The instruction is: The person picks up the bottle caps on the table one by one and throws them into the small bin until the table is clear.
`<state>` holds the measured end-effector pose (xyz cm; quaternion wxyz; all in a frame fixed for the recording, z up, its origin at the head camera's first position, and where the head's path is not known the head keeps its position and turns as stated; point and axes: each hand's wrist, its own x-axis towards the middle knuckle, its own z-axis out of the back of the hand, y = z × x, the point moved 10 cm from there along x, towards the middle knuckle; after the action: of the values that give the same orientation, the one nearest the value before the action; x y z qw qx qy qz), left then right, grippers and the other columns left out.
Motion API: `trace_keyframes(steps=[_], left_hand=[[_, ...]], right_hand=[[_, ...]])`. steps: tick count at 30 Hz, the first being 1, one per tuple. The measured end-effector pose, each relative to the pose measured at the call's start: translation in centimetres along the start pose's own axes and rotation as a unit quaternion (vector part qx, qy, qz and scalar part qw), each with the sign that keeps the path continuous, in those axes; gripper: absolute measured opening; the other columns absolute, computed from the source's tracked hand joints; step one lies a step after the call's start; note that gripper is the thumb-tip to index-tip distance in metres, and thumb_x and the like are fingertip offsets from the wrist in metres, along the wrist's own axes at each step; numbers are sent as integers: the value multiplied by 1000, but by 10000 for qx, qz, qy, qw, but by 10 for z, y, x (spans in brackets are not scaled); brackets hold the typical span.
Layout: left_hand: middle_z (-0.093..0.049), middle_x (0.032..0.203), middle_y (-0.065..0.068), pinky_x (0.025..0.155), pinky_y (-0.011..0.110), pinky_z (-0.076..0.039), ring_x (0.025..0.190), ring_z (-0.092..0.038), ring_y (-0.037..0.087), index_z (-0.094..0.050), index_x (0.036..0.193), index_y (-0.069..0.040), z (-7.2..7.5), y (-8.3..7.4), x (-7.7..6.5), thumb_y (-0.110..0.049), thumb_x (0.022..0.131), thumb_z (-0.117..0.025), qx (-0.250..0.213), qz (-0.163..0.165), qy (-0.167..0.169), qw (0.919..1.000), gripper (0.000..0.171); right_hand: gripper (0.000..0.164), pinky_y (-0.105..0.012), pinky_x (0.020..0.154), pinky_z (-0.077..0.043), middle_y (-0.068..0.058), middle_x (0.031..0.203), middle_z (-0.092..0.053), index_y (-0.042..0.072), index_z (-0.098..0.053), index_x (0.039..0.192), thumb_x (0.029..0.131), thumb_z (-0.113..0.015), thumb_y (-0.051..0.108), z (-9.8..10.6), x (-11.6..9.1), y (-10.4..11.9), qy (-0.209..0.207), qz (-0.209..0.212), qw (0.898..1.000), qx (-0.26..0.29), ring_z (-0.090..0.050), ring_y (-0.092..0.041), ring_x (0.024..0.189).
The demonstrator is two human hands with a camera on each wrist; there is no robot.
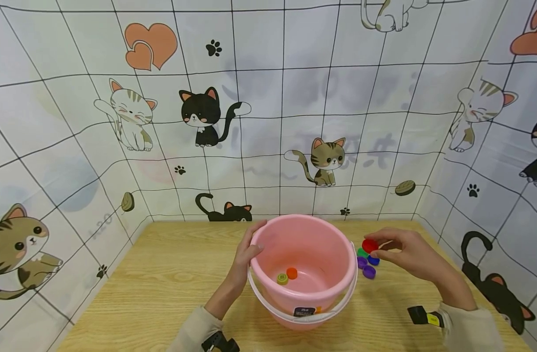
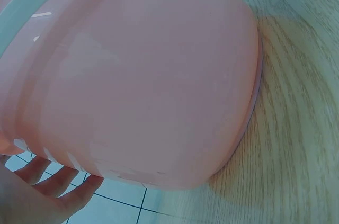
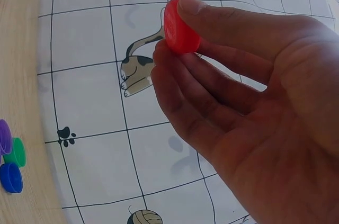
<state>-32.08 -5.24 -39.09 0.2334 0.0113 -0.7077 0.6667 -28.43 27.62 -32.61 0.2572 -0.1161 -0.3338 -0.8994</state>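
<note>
A pink bucket (image 1: 303,293) with a white handle stands on the table, its mouth tipped toward the head camera. My left hand (image 1: 245,254) grips its left rim, thumb over the edge and fingers along the outer wall, as the left wrist view also shows. Inside on the bottom lie an orange bottle cap (image 1: 291,273) and a yellow-green bottle cap (image 1: 282,279). To the right of the bucket, my right hand (image 1: 404,252) pinches a red bottle cap (image 3: 180,28) between thumb and fingers, above several loose caps.
Purple caps (image 1: 369,272), a blue cap (image 3: 11,177) and a green cap (image 3: 17,152) lie on the wooden table (image 1: 171,274) just right of the bucket. A cat-printed sheet (image 1: 259,98) hangs behind and at both sides.
</note>
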Motion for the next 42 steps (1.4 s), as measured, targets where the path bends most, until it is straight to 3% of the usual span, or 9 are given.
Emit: trace_keyframes(steps=[24,35,42], left_hand=[[-44,156,10,106,53,-50,132,-50,41,-35,158,-23,-1,-1,-1,-26,94,-41,-46,-48,79,9999,65],[-44,156,7,107,52,-49,132,-51,37,-37,158,-24,2,-2,0,-25,93,-43,-9,-38,-5,10000,65],[-43,157,9,106,53,-49,132,-50,38,-34,160,-19,0,-1,-1,-25,94,-42,-58,-38,66,10000,66]], right_hand=[[32,-21,75,-60,-14,114,-75,3,-73,122,91,-77,11,-1,1,6,-150,-5,9999,-53,-68,2,91],[32,-19,76,-59,-13,111,-76,1,-74,120,88,-77,2,-5,9,26,-337,646,9973,122,-71,-1,91],[31,-23,75,-61,-11,110,-77,2,-73,120,90,-76,4,-6,15,26,-288,615,9977,24,-71,1,91]])
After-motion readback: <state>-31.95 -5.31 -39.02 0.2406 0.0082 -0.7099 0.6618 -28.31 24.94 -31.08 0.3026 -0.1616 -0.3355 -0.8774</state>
